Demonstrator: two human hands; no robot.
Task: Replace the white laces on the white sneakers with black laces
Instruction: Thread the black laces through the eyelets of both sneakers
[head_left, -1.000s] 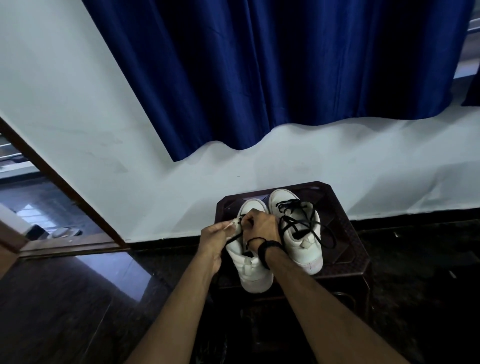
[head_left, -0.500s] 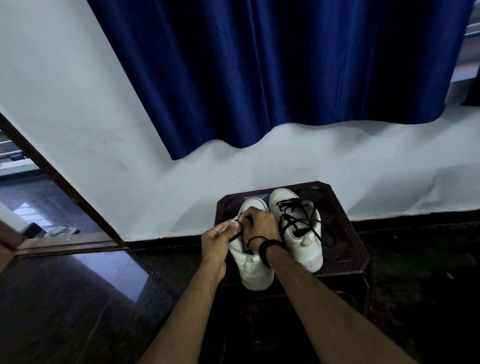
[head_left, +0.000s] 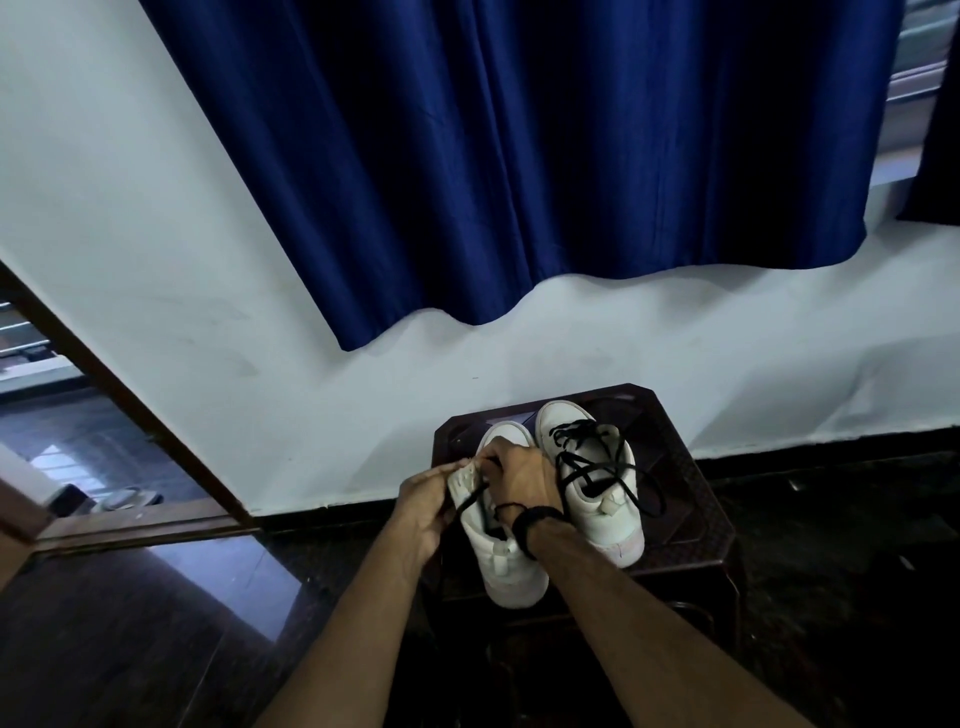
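Two white sneakers stand side by side on a dark stool (head_left: 675, 499), toes pointing to the wall. The right sneaker (head_left: 602, 499) carries a black lace (head_left: 587, 457) threaded loosely, its ends trailing over the stool. Over the left sneaker (head_left: 506, 561) both hands work close together. My left hand (head_left: 423, 504) grips the sneaker's left eyelet flap. My right hand (head_left: 519, 470), with a black wristband, pinches a black lace (head_left: 470, 501) at the eyelets. The fingertips and the eyelets are hidden.
A white wall rises just behind the stool, with a blue curtain (head_left: 519, 156) hanging above. An open doorway with a dark wooden frame (head_left: 130, 395) lies at the left. The floor (head_left: 156, 623) is dark and glossy.
Both hands stay on the left sneaker with only small finger movement at the eyelets. The view shifted slightly; the sneakers have not moved.
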